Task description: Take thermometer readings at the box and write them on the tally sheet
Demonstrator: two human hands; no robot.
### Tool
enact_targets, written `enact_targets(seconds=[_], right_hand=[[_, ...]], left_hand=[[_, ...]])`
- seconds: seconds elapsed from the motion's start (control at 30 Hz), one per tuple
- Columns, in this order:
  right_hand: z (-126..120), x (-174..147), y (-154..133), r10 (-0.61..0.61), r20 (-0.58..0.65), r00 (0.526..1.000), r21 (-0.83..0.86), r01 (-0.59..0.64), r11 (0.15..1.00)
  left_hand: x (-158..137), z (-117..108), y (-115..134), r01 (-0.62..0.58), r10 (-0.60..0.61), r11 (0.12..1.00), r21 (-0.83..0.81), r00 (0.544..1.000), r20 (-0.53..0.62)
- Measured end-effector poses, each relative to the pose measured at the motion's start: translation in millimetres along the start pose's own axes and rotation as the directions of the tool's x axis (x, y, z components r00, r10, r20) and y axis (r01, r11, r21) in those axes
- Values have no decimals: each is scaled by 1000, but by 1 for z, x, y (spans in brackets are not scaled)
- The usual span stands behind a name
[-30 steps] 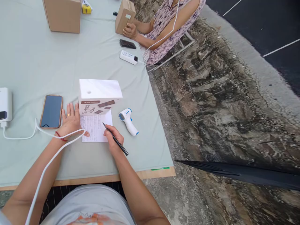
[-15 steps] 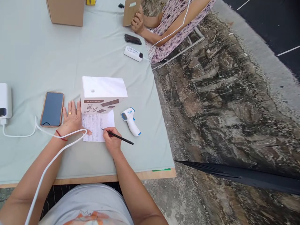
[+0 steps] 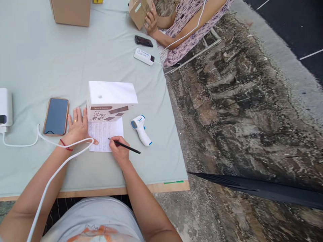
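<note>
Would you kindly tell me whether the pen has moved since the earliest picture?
Yes: judged against the paper, the pen has shifted, its tip further left and closer to the near edge, its rear end swung forward.

My wood-edged table point(image 3: 174, 187), draped in pale green cloth point(image 3: 50, 60). On it I have: closely written white paper sheet point(image 3: 99, 136), white printed carton point(image 3: 112, 92), brown-cased smartphone point(image 3: 56, 116), white-and-blue handheld thermometer point(image 3: 141, 130), brown cardboard box point(image 3: 70, 11).
</note>
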State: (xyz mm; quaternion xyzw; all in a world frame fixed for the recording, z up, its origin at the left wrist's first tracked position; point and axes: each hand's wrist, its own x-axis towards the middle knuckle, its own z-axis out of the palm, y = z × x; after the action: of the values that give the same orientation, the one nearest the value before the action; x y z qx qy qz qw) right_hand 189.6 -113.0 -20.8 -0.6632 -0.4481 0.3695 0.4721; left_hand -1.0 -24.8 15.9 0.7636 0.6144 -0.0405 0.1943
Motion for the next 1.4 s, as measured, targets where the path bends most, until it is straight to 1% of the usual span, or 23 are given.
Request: enact_targets(seconds=[0.3, 0.47, 0.63, 0.87, 1.2, 1.4], right_hand=[[0, 0, 1, -35, -3, 999, -27, 35, 999], [0, 0, 3, -31, -8, 999, -13, 30, 999], [1, 0, 3, -26, -39, 999, 3, 26, 1000], [2, -1, -1, -13, -39, 999, 5, 13, 1000], [1, 0, 2, -44, -23, 999, -17, 44, 999], [0, 0, 3, -41, -19, 999, -14, 41, 999]], left_hand=[[0, 0, 1, 1, -1, 1000, -1, 1000, 13], [0, 1, 0, -3, 3, 1000, 2, 1000, 2], [1, 2, -2, -11, 11, 1000, -5, 1000, -4], [-1, 2, -1, -8, 8, 1000, -7, 1000, -10], [1, 1, 0, -4, 4, 1000, -7, 1000, 8], [2, 3, -2, -11, 11, 1000, -1, 1000, -9]])
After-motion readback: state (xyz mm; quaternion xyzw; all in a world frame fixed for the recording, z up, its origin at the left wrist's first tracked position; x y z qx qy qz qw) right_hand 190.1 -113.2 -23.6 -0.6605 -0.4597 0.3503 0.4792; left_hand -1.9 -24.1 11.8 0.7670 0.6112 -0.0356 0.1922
